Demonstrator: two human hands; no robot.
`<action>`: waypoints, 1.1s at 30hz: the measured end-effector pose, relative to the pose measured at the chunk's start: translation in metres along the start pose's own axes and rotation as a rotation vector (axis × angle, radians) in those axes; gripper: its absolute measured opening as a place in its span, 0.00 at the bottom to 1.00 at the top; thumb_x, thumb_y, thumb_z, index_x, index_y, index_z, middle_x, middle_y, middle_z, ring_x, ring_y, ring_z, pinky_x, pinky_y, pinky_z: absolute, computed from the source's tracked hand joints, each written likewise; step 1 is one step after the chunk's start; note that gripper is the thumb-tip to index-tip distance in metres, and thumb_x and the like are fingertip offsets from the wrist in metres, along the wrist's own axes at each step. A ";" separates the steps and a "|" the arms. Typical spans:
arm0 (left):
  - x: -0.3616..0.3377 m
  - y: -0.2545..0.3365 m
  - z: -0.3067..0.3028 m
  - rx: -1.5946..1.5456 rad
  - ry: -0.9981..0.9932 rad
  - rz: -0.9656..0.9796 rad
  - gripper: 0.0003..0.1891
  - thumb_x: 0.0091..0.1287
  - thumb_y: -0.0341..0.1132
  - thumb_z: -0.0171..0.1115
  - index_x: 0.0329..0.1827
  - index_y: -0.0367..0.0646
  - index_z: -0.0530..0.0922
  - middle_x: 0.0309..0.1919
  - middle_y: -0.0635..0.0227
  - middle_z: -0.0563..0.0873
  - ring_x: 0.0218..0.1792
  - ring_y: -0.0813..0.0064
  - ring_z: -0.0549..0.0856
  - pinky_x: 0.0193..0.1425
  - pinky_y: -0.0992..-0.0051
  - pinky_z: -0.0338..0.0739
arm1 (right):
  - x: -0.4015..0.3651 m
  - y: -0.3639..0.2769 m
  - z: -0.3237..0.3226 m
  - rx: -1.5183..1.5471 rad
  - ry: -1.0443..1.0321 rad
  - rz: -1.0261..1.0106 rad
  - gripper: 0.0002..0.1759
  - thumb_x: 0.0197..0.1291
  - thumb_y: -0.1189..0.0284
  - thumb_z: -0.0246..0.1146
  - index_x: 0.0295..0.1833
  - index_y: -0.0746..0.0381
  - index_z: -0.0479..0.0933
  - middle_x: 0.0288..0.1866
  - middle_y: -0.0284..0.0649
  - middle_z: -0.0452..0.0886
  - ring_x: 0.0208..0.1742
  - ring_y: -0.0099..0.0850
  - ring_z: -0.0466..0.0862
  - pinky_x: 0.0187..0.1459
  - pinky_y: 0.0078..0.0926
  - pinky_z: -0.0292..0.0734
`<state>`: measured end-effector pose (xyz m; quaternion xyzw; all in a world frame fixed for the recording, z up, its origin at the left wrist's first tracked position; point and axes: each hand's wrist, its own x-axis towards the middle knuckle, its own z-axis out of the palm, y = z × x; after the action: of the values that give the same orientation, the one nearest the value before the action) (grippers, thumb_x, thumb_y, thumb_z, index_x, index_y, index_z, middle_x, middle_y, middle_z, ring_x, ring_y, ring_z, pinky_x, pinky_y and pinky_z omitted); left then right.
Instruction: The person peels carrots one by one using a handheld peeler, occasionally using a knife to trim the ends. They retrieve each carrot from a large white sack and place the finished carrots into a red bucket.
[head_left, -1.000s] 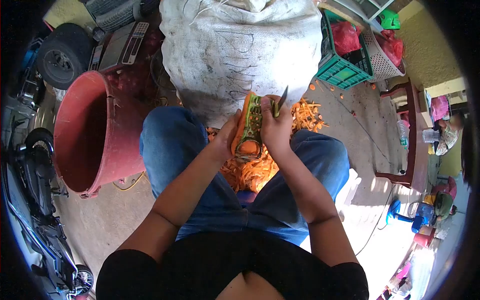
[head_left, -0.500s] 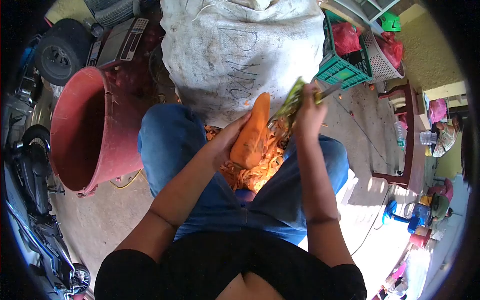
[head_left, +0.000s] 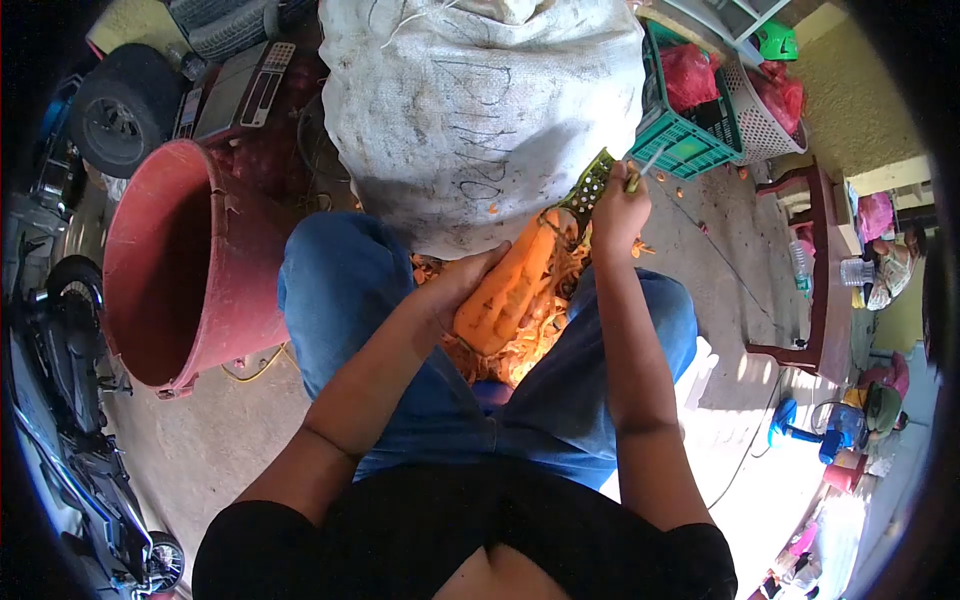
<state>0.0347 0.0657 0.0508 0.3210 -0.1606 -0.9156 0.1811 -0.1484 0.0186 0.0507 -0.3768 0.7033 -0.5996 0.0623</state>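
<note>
My left hand (head_left: 472, 272) is wrapped round the left side of a long, tapered orange squash (head_left: 505, 295). The squash is tilted between my knees, its surface bare orange with darker ridges and spots. In my right hand (head_left: 620, 217), which is closed, is a green strip tool full of holes (head_left: 590, 188), like a grater or peeler. Its lower end meets the top of the squash. A thin pale blade or rod (head_left: 655, 157) sticks out beyond my fingers. Orange shavings (head_left: 530, 358) are heaped below, partly hidden by the squash.
A big white woven sack (head_left: 480, 110) with marker writing stands ahead. To the left is a red tub (head_left: 215, 270), with a motorcycle (head_left: 85, 400) beyond. A green crate (head_left: 690, 145) and a white basket (head_left: 765, 115) stand at right, near a wooden frame (head_left: 825, 280).
The squash has turned and tilted right, showing a more ridged side. My right hand has slowed, and the tool, blurred before, now shows clearly against the squash's top.
</note>
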 end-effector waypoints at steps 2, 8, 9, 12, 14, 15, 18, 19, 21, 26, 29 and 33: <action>-0.002 0.001 -0.001 -0.009 -0.082 -0.014 0.21 0.63 0.47 0.40 0.46 0.36 0.67 0.28 0.58 0.79 0.24 0.70 0.80 0.28 0.75 0.77 | 0.002 0.002 0.001 -0.009 -0.021 -0.014 0.14 0.55 0.66 0.53 0.29 0.69 0.71 0.14 0.36 0.68 0.17 0.21 0.63 0.21 0.22 0.60; -0.017 0.006 0.003 0.154 0.088 -0.053 0.20 0.65 0.46 0.37 0.49 0.38 0.66 0.34 0.61 0.78 0.30 0.73 0.80 0.37 0.77 0.76 | 0.036 0.026 -0.011 -0.027 0.075 0.262 0.15 0.55 0.67 0.53 0.32 0.70 0.73 0.20 0.40 0.74 0.22 0.25 0.74 0.23 0.25 0.67; -0.016 0.007 0.004 0.157 0.084 -0.053 0.20 0.65 0.46 0.37 0.49 0.38 0.66 0.34 0.61 0.78 0.30 0.73 0.80 0.37 0.77 0.76 | 0.034 0.023 -0.011 0.075 0.075 0.208 0.14 0.55 0.67 0.52 0.32 0.69 0.73 0.20 0.40 0.75 0.20 0.24 0.73 0.22 0.24 0.66; -0.001 0.002 -0.003 0.261 0.181 0.031 0.19 0.64 0.45 0.39 0.48 0.39 0.66 0.34 0.63 0.77 0.30 0.74 0.79 0.38 0.77 0.75 | 0.006 0.002 -0.011 0.191 -0.097 0.224 0.12 0.54 0.69 0.54 0.30 0.68 0.73 0.20 0.35 0.73 0.20 0.20 0.68 0.21 0.20 0.63; 0.020 -0.008 -0.017 0.354 0.232 0.377 0.19 0.64 0.46 0.40 0.47 0.40 0.67 0.34 0.65 0.77 0.29 0.76 0.79 0.37 0.78 0.75 | -0.029 -0.024 -0.010 0.216 -0.283 0.225 0.12 0.55 0.69 0.53 0.32 0.69 0.72 0.19 0.34 0.72 0.20 0.20 0.67 0.21 0.19 0.62; 0.020 -0.005 -0.017 0.357 0.238 0.379 0.19 0.64 0.46 0.40 0.47 0.40 0.67 0.34 0.65 0.77 0.29 0.76 0.79 0.37 0.78 0.75 | -0.046 -0.039 -0.010 0.290 -0.403 0.284 0.10 0.55 0.69 0.53 0.30 0.66 0.72 0.20 0.29 0.70 0.21 0.17 0.66 0.23 0.15 0.61; 0.015 0.004 -0.008 0.095 0.141 0.143 0.17 0.63 0.45 0.40 0.45 0.41 0.67 0.33 0.67 0.77 0.29 0.78 0.79 0.35 0.79 0.74 | -0.082 -0.045 -0.007 0.182 -0.508 -0.066 0.09 0.54 0.73 0.53 0.33 0.70 0.70 0.21 0.49 0.73 0.23 0.33 0.74 0.27 0.27 0.68; 0.004 0.010 0.004 0.145 0.153 0.203 0.16 0.64 0.44 0.40 0.45 0.42 0.68 0.33 0.67 0.77 0.29 0.78 0.79 0.34 0.79 0.75 | -0.086 -0.048 -0.008 0.124 -0.507 -0.094 0.08 0.54 0.73 0.53 0.32 0.69 0.71 0.21 0.49 0.73 0.22 0.34 0.75 0.26 0.27 0.68; 0.004 0.004 0.000 0.064 0.200 0.256 0.15 0.64 0.41 0.40 0.46 0.43 0.67 0.33 0.67 0.77 0.30 0.79 0.78 0.33 0.78 0.75 | -0.084 -0.042 -0.005 0.064 -0.510 -0.125 0.08 0.54 0.74 0.53 0.32 0.69 0.71 0.21 0.49 0.74 0.22 0.36 0.75 0.25 0.27 0.68; -0.002 -0.011 0.000 0.434 0.171 0.024 0.20 0.64 0.46 0.40 0.52 0.41 0.65 0.35 0.65 0.77 0.31 0.77 0.78 0.35 0.80 0.73 | 0.010 0.017 -0.001 -0.090 0.100 -0.057 0.15 0.53 0.68 0.53 0.24 0.70 0.73 0.15 0.44 0.73 0.15 0.31 0.70 0.20 0.28 0.64; -0.008 -0.009 0.006 0.431 0.023 -0.035 0.22 0.65 0.47 0.37 0.54 0.40 0.63 0.35 0.64 0.77 0.34 0.75 0.78 0.37 0.76 0.74 | 0.043 0.032 -0.024 -0.026 0.196 0.152 0.13 0.54 0.69 0.53 0.24 0.68 0.72 0.16 0.38 0.72 0.17 0.24 0.69 0.20 0.23 0.63; 0.000 0.003 -0.003 0.141 0.023 0.009 0.22 0.64 0.48 0.37 0.50 0.38 0.64 0.38 0.60 0.77 0.39 0.66 0.78 0.38 0.67 0.76 | 0.004 -0.014 -0.030 0.275 -0.107 0.193 0.13 0.54 0.67 0.55 0.27 0.66 0.72 0.18 0.31 0.70 0.17 0.20 0.66 0.19 0.18 0.61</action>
<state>0.0376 0.0622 0.0503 0.3428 -0.2242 -0.8974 0.1640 -0.1609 0.0399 0.0724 -0.3270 0.6432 -0.6604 0.2079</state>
